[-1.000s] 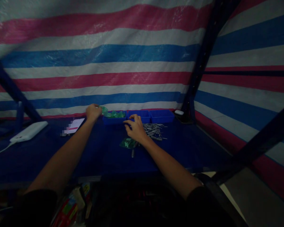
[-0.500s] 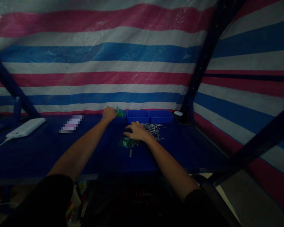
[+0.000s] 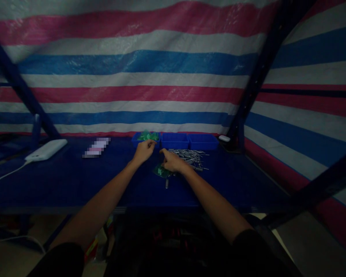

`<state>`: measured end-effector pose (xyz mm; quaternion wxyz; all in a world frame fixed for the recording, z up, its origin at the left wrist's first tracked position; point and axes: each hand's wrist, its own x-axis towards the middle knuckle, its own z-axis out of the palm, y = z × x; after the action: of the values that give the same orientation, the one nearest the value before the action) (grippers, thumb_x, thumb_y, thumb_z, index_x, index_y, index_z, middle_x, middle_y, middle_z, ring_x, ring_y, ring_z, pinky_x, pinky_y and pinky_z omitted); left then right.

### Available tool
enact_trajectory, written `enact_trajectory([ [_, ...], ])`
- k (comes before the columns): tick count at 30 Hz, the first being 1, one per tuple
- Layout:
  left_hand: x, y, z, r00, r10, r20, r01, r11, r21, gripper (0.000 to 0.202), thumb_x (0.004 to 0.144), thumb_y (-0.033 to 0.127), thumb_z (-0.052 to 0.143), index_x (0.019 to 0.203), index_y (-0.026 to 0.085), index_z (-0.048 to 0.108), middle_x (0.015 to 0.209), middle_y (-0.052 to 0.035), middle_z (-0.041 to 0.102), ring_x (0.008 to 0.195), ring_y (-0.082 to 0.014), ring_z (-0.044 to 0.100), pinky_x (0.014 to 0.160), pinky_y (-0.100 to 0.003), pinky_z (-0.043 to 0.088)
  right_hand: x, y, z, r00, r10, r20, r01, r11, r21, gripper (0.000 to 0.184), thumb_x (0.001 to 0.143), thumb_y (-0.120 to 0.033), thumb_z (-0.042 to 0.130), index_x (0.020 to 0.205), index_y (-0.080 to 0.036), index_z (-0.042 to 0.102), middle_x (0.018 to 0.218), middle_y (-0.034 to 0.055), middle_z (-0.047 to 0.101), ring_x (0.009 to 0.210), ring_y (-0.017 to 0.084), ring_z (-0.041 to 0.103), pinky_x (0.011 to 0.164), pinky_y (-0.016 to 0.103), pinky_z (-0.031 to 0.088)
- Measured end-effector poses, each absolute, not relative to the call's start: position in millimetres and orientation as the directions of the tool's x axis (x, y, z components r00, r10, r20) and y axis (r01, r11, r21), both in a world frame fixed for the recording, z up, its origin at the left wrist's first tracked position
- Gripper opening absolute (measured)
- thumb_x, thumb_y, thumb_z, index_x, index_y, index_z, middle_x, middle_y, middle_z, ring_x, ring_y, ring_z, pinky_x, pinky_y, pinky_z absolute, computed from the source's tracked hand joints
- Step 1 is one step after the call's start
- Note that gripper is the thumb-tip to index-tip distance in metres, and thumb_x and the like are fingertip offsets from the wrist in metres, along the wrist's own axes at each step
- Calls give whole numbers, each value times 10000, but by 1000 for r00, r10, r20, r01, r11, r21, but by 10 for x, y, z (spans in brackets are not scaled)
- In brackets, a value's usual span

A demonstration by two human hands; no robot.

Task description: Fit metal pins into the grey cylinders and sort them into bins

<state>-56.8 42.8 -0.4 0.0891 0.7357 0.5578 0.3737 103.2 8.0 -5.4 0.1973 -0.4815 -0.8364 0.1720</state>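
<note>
My left hand (image 3: 144,151) is in front of the left blue bin (image 3: 135,141), its fingertips pinched together. What they hold, if anything, is too small and dark to make out. Green pieces (image 3: 148,135) are heaped in that bin. My right hand (image 3: 173,161) is just to the right, index finger and thumb apart, over the edge of a small green clear packet (image 3: 160,171). A pile of thin metal pins and grey cylinders (image 3: 192,155) lies beside and behind this hand. One short grey cylinder (image 3: 167,184) lies alone nearer the front edge.
Two more blue bins, a middle one (image 3: 175,145) and a right one (image 3: 203,146), stand along the back. At left lie a white device with a cable (image 3: 47,150) and a pixelated flat object (image 3: 97,148). A small white case (image 3: 224,138) sits by the right post.
My left hand has come back from the left bin toward my right hand. The right hand's fingers have bent inward slightly. The whole view has shifted, with things appearing farther right.
</note>
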Motion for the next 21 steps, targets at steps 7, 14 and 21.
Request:
enact_trajectory([
  [7,-531,398,35,171,867,469,737,-428,523,290,799,294,415,900,164,653,745,-44,660,653,-173,572,603,-244,385,1076,37,9,-576,811,103,731,567,-381,563,626,-401,684,1131,-197,542,974,85,605,945,241,533,790,333,403],
  [14,-493,359,69,192,867,460,715,-444,539,293,817,335,418,866,168,653,779,-42,667,711,-176,585,641,-240,387,1031,114,-18,-380,858,345,652,514,-558,504,688,-175,602,1170,-136,460,972,65,593,866,167,534,759,276,401],
  [21,-456,324,143,56,995,82,273,-94,957,414,818,481,422,873,127,630,684,-43,623,473,-91,496,458,-206,317,1146,206,33,-198,729,655,684,581,-441,165,665,-67,507,702,-183,618,794,27,533,845,170,465,781,292,370],
])
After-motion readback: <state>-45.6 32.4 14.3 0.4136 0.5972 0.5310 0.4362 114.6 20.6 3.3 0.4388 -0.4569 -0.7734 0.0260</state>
